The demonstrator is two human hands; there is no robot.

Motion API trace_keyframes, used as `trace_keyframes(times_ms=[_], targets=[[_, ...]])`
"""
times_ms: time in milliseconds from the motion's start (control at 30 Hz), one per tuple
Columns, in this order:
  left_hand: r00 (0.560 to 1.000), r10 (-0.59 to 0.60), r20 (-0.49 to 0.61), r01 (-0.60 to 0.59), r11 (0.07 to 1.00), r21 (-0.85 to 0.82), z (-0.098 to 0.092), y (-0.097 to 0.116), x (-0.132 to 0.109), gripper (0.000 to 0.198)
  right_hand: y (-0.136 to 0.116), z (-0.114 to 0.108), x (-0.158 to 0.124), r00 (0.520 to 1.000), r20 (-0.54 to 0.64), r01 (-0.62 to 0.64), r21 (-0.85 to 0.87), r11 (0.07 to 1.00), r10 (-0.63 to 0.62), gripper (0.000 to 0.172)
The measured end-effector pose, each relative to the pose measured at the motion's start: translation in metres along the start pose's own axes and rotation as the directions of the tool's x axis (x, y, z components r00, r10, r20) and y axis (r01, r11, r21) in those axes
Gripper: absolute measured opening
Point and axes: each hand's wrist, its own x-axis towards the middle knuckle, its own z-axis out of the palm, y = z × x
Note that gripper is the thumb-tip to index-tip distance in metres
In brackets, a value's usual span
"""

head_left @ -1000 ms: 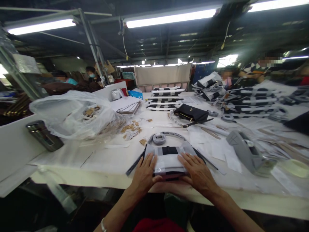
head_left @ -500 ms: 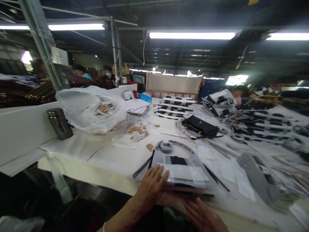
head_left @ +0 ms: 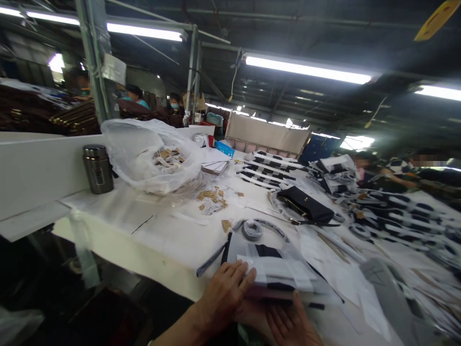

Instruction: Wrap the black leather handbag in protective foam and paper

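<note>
A flat bag wrapped in white and clear film [head_left: 281, 269] lies at the front edge of the white table. My left hand [head_left: 228, 288] rests on its left front corner, fingers spread over the wrapping. At the bag's front edge, my right hand [head_left: 291, 319] is open, thumb up, with its fingertips partly under or against the edge. Just behind the bag sits a wrapped coiled strap [head_left: 252, 229], beside a curved wrapped handle [head_left: 275, 228]. Farther back is an unwrapped black bag [head_left: 305, 204] with a gold zip.
A plastic bag of tags [head_left: 154, 158], loose tan tags [head_left: 213, 199] and a steel flask [head_left: 98, 168] are at the left. Wrapped bags [head_left: 396, 211] pile up at the right, behind a grey tape dispenser [head_left: 392, 288]. People sit in the background.
The camera view has tilted and shifted. My right hand has moved up and inward to the bag's front edge. My left hand stays on the bag.
</note>
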Motion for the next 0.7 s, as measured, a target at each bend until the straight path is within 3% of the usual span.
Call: trace_keyframes(times_ms=[67,133,300,533,700], targets=[[1.0,0.015,-0.023,-0.015,1.0,0.027,-0.003,0.002,0.003,0.045,-0.006,0.02,0.0,0.993,-0.098,-0.055,0.038,0.998,0.058,0.059],[0.999,0.024,-0.033,-0.022,0.998,0.052,-0.003,0.004,0.004,0.041,-0.012,0.038,-0.003,0.99,-0.103,-0.084,0.105,0.991,0.095,0.063],[0.996,0.029,-0.08,-0.02,0.994,0.106,-0.001,0.012,0.005,0.035,-0.021,0.065,-0.014,0.989,-0.088,-0.098,0.176,0.979,0.115,0.053],[0.991,0.016,-0.13,-0.004,0.996,0.091,0.002,0.01,0.002,0.035,-0.032,0.05,-0.011,0.961,-0.11,-0.238,0.142,0.961,0.254,0.041],[0.983,-0.009,-0.185,0.021,0.998,0.063,0.013,0.011,-0.006,0.035,-0.03,0.04,-0.007,0.961,-0.1,-0.247,0.114,0.962,0.259,0.036]])
